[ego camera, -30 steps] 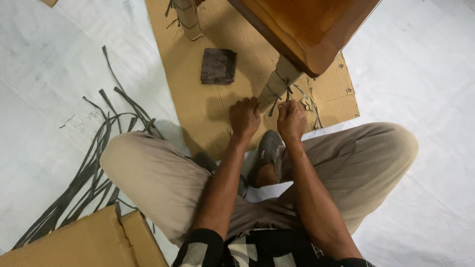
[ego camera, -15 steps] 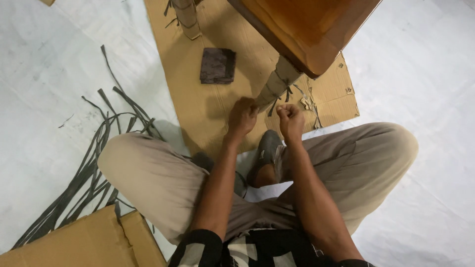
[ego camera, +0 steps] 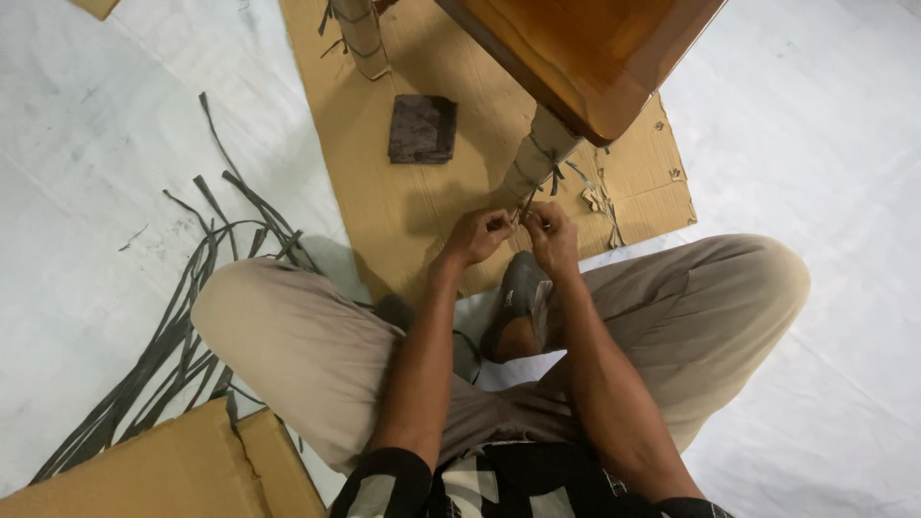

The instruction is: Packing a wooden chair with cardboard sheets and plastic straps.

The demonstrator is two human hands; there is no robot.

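Observation:
I sit cross-legged on the floor before a wooden table [ego camera: 585,58]. Its near leg [ego camera: 537,158] is wrapped in brown cardboard and bound with dark strips. My left hand [ego camera: 477,235] and my right hand [ego camera: 552,233] meet at the foot of that leg. Both pinch the ends of a thin dark strip [ego camera: 526,206] that hangs down from the wrapping. The fingertips nearly touch each other.
A flat cardboard sheet [ego camera: 384,192] lies under the table, with a dark folded cloth [ego camera: 423,128] on it. A second wrapped leg [ego camera: 363,34] stands at the top. Several loose dark strips [ego camera: 182,307] sprawl at left. A cardboard box [ego camera: 173,475] sits at lower left.
My hands let go of the leg wrapping, drew back apart as fists, then came together at the dangling strip ends below the leg.

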